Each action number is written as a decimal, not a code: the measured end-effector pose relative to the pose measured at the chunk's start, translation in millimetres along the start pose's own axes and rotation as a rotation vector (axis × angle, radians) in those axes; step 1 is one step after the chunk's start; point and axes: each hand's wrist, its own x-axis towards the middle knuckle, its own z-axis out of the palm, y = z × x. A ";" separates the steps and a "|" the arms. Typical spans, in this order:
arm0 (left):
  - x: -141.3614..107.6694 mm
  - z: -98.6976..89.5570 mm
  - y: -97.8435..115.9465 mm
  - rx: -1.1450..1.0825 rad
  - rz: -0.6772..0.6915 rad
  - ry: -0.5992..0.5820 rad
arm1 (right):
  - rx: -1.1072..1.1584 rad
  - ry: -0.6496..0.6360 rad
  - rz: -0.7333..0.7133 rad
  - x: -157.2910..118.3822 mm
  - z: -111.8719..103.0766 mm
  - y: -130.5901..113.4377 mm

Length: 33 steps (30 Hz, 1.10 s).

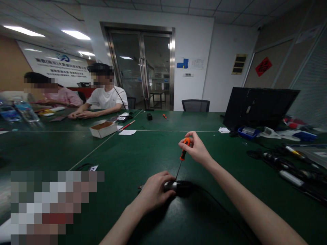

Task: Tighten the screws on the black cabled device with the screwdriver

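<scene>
My right hand (195, 148) grips an orange and black screwdriver (183, 154) by its handle, fingers wrapped near the top. The thin shaft slants down to the left, and its tip meets a black and silver cylindrical tool (182, 188) with a cable running off to the right. Lying over the left part of that tool, my left hand (158, 187) is closed round it and presses it to the green table (122, 156). The tool's kind is unclear, as my left fingers hide much of its body.
A white open box (103, 129), a red pencil-like stick (127, 125) and paper (127, 132) lie ahead left. Another small screwdriver (165, 117) sits farther back. At right stand a black monitor (258, 109), a blue tray (248, 132) and several corded tools (288, 170). Two people sit at left.
</scene>
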 end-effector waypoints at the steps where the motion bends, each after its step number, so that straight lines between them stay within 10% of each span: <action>1: -0.1 0.0 0.1 0.000 0.002 0.001 | 0.004 -0.004 0.003 0.0 0.0 -0.1; 33: -0.3 -2.0 2.7 0.013 0.007 -0.003 | 0.021 -0.079 -0.052 1.7 -2.8 -0.6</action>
